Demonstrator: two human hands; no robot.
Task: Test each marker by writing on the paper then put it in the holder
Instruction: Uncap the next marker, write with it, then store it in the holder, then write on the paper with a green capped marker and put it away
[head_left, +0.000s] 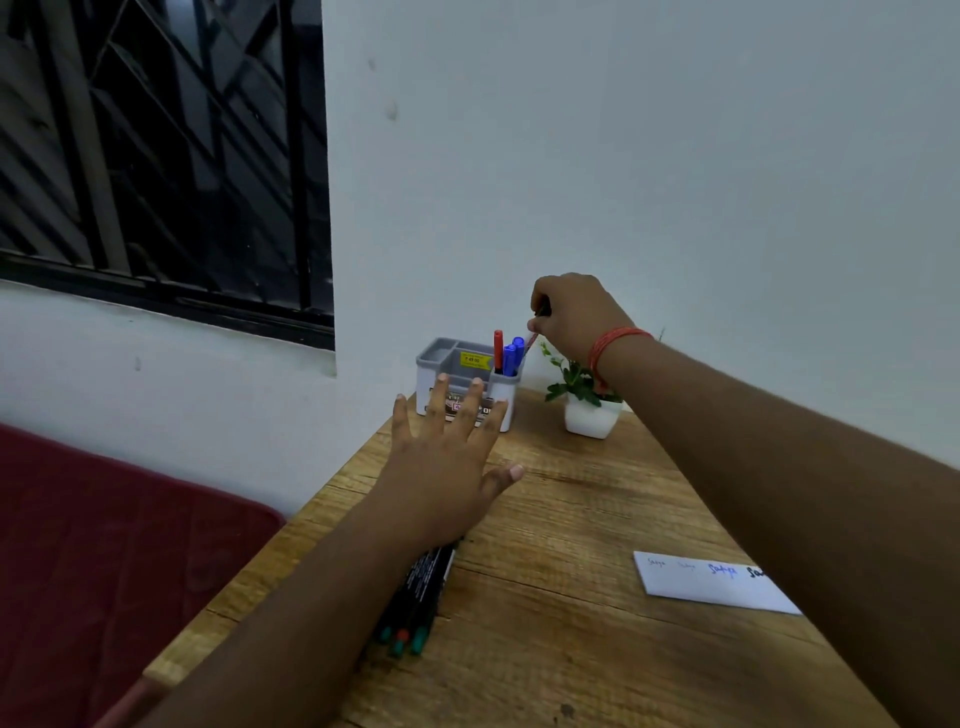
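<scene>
A grey and white holder (457, 364) stands at the table's far end against the wall. A red marker (498, 349) and two blue markers (513, 354) stand upright in its right compartment. My right hand (574, 314) hovers just above and to the right of that compartment and grips a marker (535, 330), mostly hidden by the fingers, pointing down toward the holder. In front of the holder my left hand (447, 462) is spread flat with straight fingers and holds nothing. Several black markers (418, 597) lie under my left forearm. The white paper (696, 587) with written words lies at the right.
A small white pot with a green plant (589, 405) stands just right of the holder, under my right wrist. The wooden table (545, 519) ends at the left beside a dark red cushion (104, 545). A barred window fills the upper left.
</scene>
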